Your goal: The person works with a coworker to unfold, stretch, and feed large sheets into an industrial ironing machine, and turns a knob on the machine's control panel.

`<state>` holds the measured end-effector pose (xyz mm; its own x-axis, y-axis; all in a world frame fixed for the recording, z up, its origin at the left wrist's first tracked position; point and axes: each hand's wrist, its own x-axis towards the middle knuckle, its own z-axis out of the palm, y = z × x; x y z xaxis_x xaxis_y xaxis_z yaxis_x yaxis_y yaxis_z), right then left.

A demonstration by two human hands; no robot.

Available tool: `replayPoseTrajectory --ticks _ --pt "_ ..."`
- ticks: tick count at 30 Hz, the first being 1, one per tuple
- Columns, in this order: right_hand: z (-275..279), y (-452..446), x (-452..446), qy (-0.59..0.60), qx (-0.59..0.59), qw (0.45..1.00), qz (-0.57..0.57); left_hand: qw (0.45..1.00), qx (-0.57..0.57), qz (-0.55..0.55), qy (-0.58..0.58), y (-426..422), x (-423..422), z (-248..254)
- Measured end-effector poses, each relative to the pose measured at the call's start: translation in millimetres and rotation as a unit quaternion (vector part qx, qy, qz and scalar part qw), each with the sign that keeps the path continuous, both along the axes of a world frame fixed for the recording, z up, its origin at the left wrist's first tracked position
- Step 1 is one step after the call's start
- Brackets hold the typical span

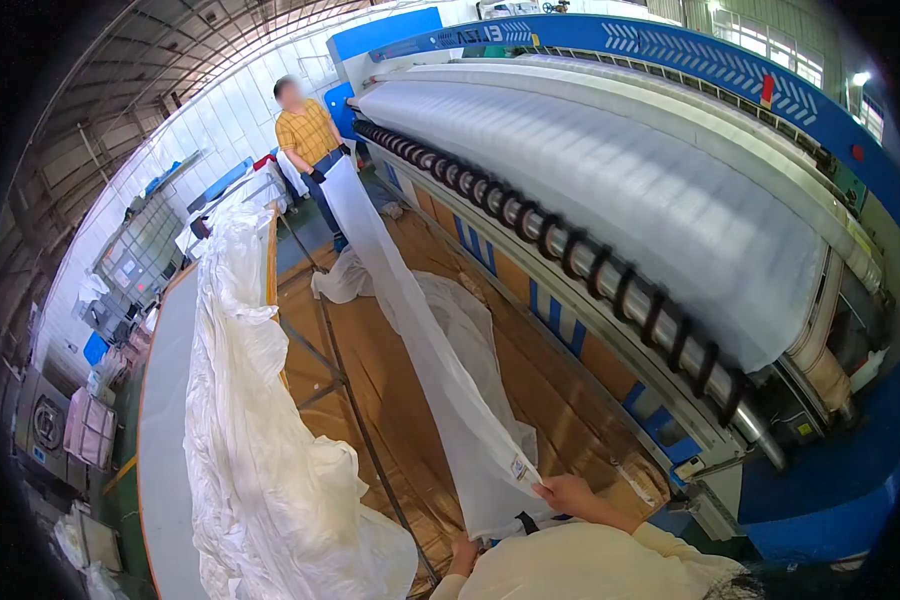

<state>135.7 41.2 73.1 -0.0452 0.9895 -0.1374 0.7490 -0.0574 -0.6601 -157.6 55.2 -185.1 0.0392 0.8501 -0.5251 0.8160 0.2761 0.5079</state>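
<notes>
A long white sheet (425, 365) stretches between me and a co-worker (310, 130) at the far end, who holds it in dark gloves. My right hand (567, 496) is closed on the sheet's near corner, thumb and fingers pinching the edge beside a small label (518, 468). Lower down, my left hand (463, 553) is partly hidden by my sleeve and grips the sheet's other near edge. Part of the sheet droops in loose folds below the stretched part.
On my right runs a large blue-framed ironing machine (610, 180) with a dark spiral roller (510, 205) along its front. Brown covering (370, 440) lies below the sheet, crossed by metal bars (342, 375). A table (167, 400) on the left bears heaped white linen (245, 420).
</notes>
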Motion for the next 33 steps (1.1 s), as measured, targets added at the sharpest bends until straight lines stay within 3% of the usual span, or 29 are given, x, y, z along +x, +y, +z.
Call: replayPoseTrajectory --ticks 3,7,10,16,23,25,27,29,30,31,32,33 --pt "2 -1 0 -0.001 0.002 1.0 0.003 0.998 -0.015 -0.035 0.043 4 1 -4" --pt "-2 -2 1 0.004 0.011 1.0 0.005 0.998 0.052 -0.038 0.021 -3 -2 -10" --pt "-5 -1 2 -0.004 0.014 1.0 0.003 0.996 0.011 0.031 -0.083 -8 -4 -1" --pt "1 -2 4 -0.016 0.014 1.0 -0.003 0.997 -0.024 0.029 -0.068 -8 -3 5" --pt "9 -4 10 -0.007 0.033 0.999 -0.032 0.997 0.015 0.024 -0.065 -12 8 52" --pt "18 -5 22 -0.003 0.04 0.998 -0.043 0.997 0.003 0.004 -0.072 -10 18 88" --pt "35 -11 46 0.013 0.051 0.984 -0.169 0.997 -0.003 -0.033 -0.073 -8 25 110" --pt "16 -21 94 0.088 0.114 0.957 -0.253 0.986 0.007 -0.159 -0.056 2 42 117" --pt "25 -25 123 0.009 0.21 0.951 -0.227 0.971 0.019 -0.232 -0.051 7 55 122" --pt "43 -35 142 0.091 0.25 0.929 -0.258 0.954 0.032 -0.288 -0.069 11 72 120" --pt "68 -45 161 0.051 0.301 0.908 -0.288 0.939 0.049 -0.324 -0.099 15 90 116" --pt "91 -60 189 0.018 0.262 0.912 -0.314 0.926 0.069 -0.321 -0.187 16 109 70"
